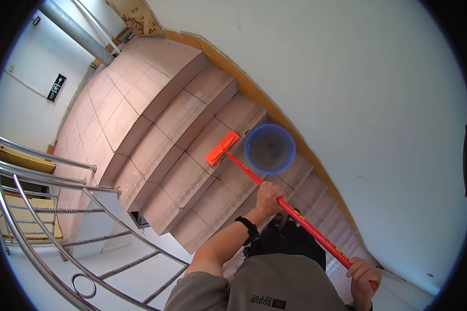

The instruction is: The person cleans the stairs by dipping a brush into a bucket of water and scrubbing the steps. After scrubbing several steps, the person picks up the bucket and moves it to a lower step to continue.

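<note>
Your left hand (269,198) is closed around the middle of the red broom handle (296,217), a black watch (248,226) on its wrist. Your right hand (363,280) grips the handle's upper end, fingers wrapped tight. Down the stairs, the orange brush head (222,148) rests on a tiled step (192,150), just beside a blue plastic basin (270,149). Steel railings (52,207) curve on your left.

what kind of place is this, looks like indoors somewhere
Most likely an indoor stairwell in a building: tiled steps run down to a landing, a steel handrail curves along one side, and a green exit sign hangs on the white wall.
</note>
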`<action>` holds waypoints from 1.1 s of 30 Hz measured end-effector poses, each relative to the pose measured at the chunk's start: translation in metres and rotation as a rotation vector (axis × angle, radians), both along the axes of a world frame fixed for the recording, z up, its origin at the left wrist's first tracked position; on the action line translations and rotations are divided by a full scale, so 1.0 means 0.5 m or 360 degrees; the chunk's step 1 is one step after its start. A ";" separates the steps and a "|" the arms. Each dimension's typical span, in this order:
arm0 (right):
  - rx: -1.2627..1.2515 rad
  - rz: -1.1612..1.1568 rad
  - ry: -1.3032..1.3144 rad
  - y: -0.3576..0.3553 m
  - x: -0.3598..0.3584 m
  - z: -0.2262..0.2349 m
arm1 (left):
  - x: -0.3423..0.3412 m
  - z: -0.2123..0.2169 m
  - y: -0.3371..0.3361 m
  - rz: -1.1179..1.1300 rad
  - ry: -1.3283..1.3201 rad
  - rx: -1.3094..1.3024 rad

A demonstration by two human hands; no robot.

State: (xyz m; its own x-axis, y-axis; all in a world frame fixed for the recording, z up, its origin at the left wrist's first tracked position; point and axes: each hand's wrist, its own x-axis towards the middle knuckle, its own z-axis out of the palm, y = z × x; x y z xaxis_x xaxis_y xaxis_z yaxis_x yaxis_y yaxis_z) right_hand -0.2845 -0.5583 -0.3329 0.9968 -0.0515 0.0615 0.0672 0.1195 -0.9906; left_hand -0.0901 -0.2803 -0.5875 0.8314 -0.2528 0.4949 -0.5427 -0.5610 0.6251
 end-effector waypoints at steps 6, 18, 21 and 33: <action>0.0002 0.0116 -0.0089 0.008 0.024 -0.011 | 0.015 -0.031 0.031 0.0013 0.0079 0.0055; 0.0067 0.0344 -0.0163 -0.101 0.056 -0.138 | 0.045 -0.061 -0.001 0.0093 0.0318 0.0333; -0.0016 0.0532 -0.0116 -0.132 0.050 -0.125 | 0.028 -0.045 -0.014 0.0142 0.0389 0.0323; 0.0328 0.1158 0.1939 -0.279 0.015 -0.193 | -0.096 -0.128 -0.063 0.0115 0.0743 0.0304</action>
